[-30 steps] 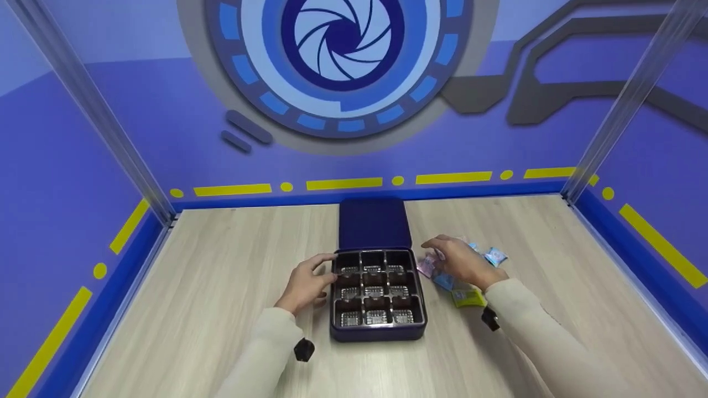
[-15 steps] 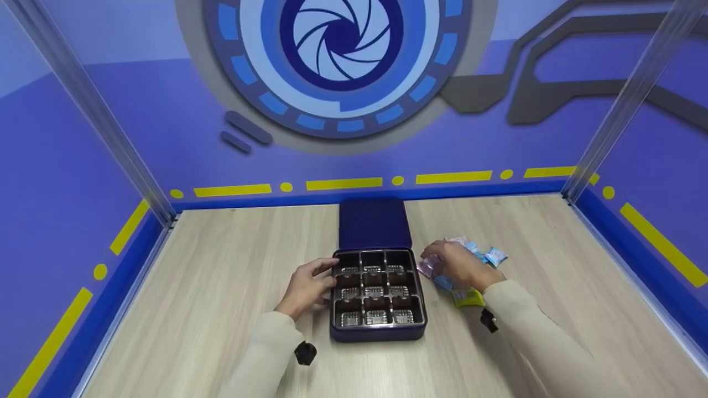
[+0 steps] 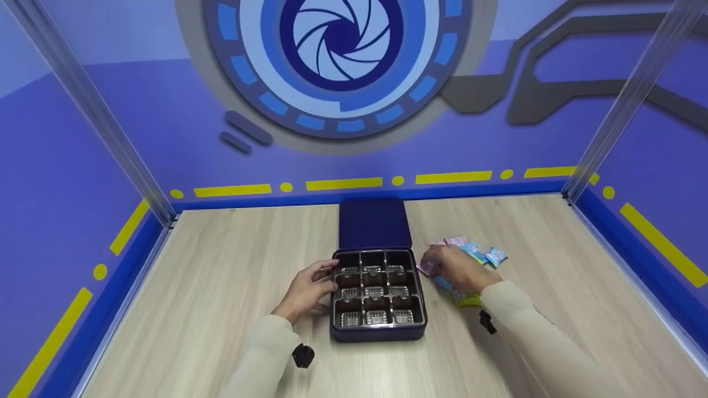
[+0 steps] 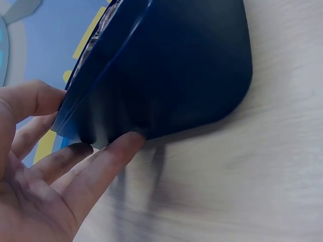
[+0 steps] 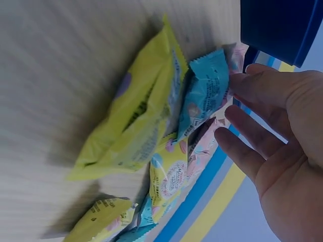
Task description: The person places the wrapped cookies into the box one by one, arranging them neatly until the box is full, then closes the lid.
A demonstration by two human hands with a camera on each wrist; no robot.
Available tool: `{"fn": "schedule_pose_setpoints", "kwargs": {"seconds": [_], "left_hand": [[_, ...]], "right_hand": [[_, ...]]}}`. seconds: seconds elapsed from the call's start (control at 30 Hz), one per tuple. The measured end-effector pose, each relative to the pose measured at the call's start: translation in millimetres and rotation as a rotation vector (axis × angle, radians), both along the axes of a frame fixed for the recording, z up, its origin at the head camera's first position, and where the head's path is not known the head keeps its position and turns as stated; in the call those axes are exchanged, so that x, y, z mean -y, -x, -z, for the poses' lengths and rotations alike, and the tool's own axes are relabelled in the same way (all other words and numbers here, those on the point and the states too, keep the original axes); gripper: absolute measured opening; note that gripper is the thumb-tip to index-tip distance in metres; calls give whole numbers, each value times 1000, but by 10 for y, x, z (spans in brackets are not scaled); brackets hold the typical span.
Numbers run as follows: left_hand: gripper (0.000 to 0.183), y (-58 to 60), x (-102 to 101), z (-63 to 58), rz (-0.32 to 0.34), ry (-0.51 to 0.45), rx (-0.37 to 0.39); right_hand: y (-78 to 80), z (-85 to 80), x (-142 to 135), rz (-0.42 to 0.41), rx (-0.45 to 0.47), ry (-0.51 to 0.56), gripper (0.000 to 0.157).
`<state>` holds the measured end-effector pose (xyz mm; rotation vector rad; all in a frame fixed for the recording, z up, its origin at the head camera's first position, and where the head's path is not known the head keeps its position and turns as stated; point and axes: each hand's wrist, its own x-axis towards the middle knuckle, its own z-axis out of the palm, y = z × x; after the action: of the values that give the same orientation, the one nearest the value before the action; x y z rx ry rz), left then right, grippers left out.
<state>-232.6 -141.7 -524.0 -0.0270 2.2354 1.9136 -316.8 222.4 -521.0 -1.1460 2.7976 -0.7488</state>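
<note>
A navy tin box [image 3: 378,334] stands on the table with its lid [image 3: 373,224] laid back behind it. Inside sits a plastic insert [image 3: 362,300] with several bare compartments. My left hand [image 3: 301,290] rests its fingertips against the tin's left side; the left wrist view shows the fingers spread along the tin wall [image 4: 176,65]. To the right of the tin, my right hand [image 3: 459,268] bends down over wrapped sweets, thumb and forefinger pinching a pink sweet [image 5: 238,54], mostly hidden by them. Its other fingers stay apart. A blue sweet [image 5: 208,83] lies right beside the thumb.
A larger yellow sweet [image 5: 133,113] lies near the right wrist, with a smaller yellow one [image 5: 169,174] beyond it. Another blue sweet [image 3: 495,257] is at the pile's right edge. Purple panels [image 3: 387,160] wall in the wooden table [image 3: 232,249] at the back and sides.
My right hand has lowered onto the sweets, its fingers drawing together at the pink one; more pink wrappers show behind it. The left hand stays at the tin, barely shifted.
</note>
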Motion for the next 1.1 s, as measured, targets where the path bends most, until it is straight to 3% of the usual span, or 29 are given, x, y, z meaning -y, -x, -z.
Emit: {"fn": "schedule_pose_setpoints", "kwargs": {"seconds": [0.23,0.43,0.57,0.8,1.1], "left_hand": [[63,-7,-17,-10,-14,-14,-16],[65,-16,-31,-11,-41,-5,-26],[66,-11,-29,6,-45,-10,-30],[62,-16,-6,31,-21,-14,-43],[64,-44,49,75,36,-100,-17]], "right_hand": [[20,30,18,3,-18,6,24],[48,78,18,-32,-104,25,29],[47,91,20,9,-127,-4,27],[35,91,35,101,-62,-39,23],[8,118,31,191,23,-10,26]]}}
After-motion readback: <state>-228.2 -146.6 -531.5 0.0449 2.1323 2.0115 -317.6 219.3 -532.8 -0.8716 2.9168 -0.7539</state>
